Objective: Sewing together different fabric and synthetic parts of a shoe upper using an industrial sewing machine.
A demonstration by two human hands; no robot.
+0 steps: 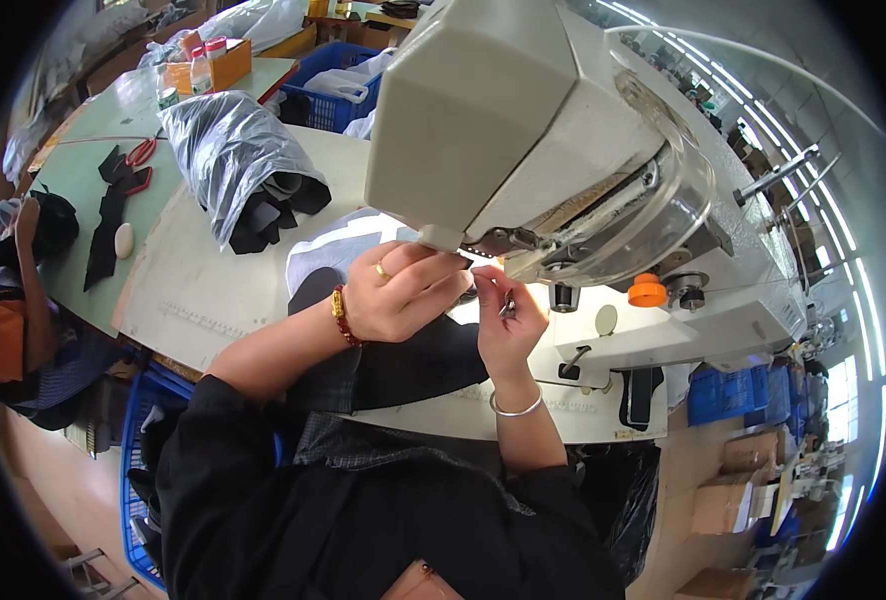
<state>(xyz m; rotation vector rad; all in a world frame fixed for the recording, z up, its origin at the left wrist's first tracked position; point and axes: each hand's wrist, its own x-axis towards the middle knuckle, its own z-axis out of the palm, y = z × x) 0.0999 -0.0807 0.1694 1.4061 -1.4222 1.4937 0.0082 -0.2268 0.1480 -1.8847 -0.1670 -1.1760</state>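
Closely paired, the left grip (pixel 398 295) and the right grip (pixel 511 330) meet under the head of a bulky cream-painted metal sewing machine (pixel 473 110). The left grip, with a gold band ring (pixel 381 269) and a red beaded bracelet (pixel 340 318) at its wrist, bends its fingers inward toward its partner; the fingertips crowd together, and I cannot tell whether they pinch anything. The right grip is curled around a small shiny metal tool (pixel 508 305), too covered to name, while its thumb and forefinger come up just beside the left fingertips.

Most telling in space is the lie of the broad, flat panel of black fabric (pixel 418 365). It rests on the person's side of the left grip, just below it, and to the left of the right grip. Its long axis seems to run sideways, rising slightly rightward, with one end just beside the right wrist. The left grip is nearer its middle, the right grip nearer that end.

Well out to the left of the left grip, a crinkled silver plastic bag (pixel 238 140) with black cut pieces (pixel 263 215) at its mouth rests on the white-topped table (pixel 188 300). To the right of the right grip sits a round orange knob (pixel 647 290).
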